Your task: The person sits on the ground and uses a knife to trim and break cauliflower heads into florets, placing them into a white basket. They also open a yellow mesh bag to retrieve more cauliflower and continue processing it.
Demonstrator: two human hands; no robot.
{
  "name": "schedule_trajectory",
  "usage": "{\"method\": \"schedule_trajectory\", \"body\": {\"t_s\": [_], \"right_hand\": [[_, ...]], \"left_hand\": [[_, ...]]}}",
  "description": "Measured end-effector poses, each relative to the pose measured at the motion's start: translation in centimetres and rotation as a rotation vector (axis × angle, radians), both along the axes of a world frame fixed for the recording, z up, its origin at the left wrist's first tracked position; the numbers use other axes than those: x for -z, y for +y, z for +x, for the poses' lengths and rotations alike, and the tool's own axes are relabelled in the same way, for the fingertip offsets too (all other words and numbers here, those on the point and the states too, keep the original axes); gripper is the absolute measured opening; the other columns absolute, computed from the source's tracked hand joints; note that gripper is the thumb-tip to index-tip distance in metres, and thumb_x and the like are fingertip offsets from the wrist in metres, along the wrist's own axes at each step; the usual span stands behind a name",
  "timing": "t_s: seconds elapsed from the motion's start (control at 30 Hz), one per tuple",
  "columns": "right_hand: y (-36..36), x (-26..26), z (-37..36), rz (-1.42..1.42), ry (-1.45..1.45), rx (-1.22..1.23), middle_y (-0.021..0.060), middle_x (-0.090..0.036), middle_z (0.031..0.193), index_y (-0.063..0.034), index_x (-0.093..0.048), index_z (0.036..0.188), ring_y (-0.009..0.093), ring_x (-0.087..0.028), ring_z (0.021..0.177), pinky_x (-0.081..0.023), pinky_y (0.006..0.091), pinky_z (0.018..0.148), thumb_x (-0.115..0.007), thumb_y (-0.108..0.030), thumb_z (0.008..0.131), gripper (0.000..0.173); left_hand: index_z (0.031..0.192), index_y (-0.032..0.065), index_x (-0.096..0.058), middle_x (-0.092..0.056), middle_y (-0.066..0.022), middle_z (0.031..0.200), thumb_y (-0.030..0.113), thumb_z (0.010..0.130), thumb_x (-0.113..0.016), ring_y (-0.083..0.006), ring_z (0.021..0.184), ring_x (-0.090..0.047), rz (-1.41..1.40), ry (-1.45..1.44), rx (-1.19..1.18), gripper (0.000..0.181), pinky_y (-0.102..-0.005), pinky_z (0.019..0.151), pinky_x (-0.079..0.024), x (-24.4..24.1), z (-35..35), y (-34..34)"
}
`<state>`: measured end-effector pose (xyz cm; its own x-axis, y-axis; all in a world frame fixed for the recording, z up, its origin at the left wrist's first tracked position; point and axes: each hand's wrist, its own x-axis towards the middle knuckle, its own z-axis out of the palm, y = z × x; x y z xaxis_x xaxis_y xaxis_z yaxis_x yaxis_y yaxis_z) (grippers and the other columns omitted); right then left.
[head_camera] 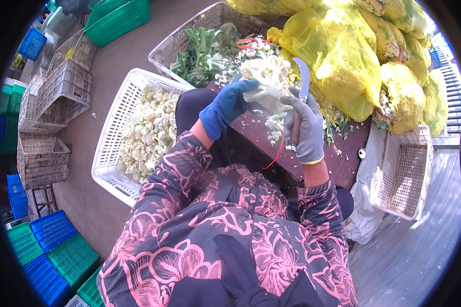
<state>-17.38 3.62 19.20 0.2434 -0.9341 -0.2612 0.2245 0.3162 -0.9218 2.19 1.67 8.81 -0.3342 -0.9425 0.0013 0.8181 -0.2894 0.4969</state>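
Observation:
My left hand (232,103), in a blue glove, grips a cauliflower head (270,78) from its left side, with the cut stem face and branches showing. My right hand (305,122), gloved in grey, holds a knife with a curved blade (303,76) pointing up. The handle is mostly hidden by the palm, and the fingertips are close to the head's lower right. Beneath both hands is a dark red tabletop (336,169) strewn with cauliflower crumbs and leaf scraps. A red tie (278,155) hangs over its near edge.
A white crate (111,142) of cut florets (148,134) stands at my left. Behind it, a dirty crate (173,44) holds green leaves (201,57). Yellow mesh sacks (330,61) of cauliflower are piled at the far right, above another crate (405,172). Stacked crates (54,92) line the left.

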Motion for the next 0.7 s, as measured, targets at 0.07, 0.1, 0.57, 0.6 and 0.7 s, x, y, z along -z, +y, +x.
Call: {"method": "schedule_trajectory", "body": {"t_s": [0.07,0.1,0.57,0.6,0.7], "right_hand": [[-0.4,0.7,-0.9,-0.063,0.155,-0.052,0.0051,-0.060,0.075,0.0020,-0.053,0.119,0.005,-0.046,0.048,-0.038,0.0201,0.040,-0.055,-0.015,0.090,0.034],[-0.6,1.1,-1.2,-0.095,0.225,-0.083,0.0039,-0.060,0.074,0.0009,-0.055,0.118,0.005,-0.046,0.049,-0.037,0.0197,0.041,-0.056,-0.014,0.089,0.032],[1.9,1.7,9.7,-0.257,0.522,-0.564,0.0062,-0.058,0.069,-0.0044,-0.060,0.096,0.015,-0.055,0.061,-0.046,0.0305,0.060,-0.057,-0.015,0.088,0.014],[2.5,2.0,11.1,-0.334,0.526,-0.589,0.0081,-0.058,0.069,-0.0048,-0.060,0.096,0.017,-0.056,0.061,-0.046,0.0316,0.060,-0.056,-0.016,0.088,0.014],[4.0,2.5,14.1,-0.539,0.615,-0.674,0.0200,-0.061,0.076,-0.0062,-0.055,0.097,0.036,-0.061,0.069,-0.047,0.0424,0.064,-0.052,-0.019,0.089,0.016]], "left_hand": [[0.122,0.0009,-0.055,-0.060,-0.0126,0.119,0.019,0.091,-0.053,-0.0264,0.106,-0.061,0.094,0.083,0.048,0.036,-0.0435,0.088,-0.053,-0.3,0.5,0.6],[0.120,0.0006,-0.056,-0.061,-0.0121,0.117,0.018,0.091,-0.053,-0.0264,0.105,-0.061,0.040,0.123,0.072,0.034,-0.0437,0.089,-0.053,-0.5,1.0,0.9],[0.106,-0.0033,-0.062,-0.066,-0.0099,0.100,0.009,0.082,-0.062,-0.0186,0.092,-0.064,0.066,-0.434,-0.518,0.027,-0.0332,0.085,-0.052,-1.9,14.2,9.7],[0.104,-0.0047,-0.062,-0.067,-0.0108,0.097,0.014,0.085,-0.059,-0.0198,0.088,-0.066,0.192,-0.393,-0.537,0.027,-0.0333,0.083,-0.053,-2.2,15.0,10.7],[0.103,-0.0041,-0.062,-0.067,-0.0107,0.097,0.013,0.084,-0.058,-0.0202,0.087,-0.066,0.173,-0.196,-0.611,0.025,-0.0329,0.081,-0.053,-2.6,16.7,13.9]]}}
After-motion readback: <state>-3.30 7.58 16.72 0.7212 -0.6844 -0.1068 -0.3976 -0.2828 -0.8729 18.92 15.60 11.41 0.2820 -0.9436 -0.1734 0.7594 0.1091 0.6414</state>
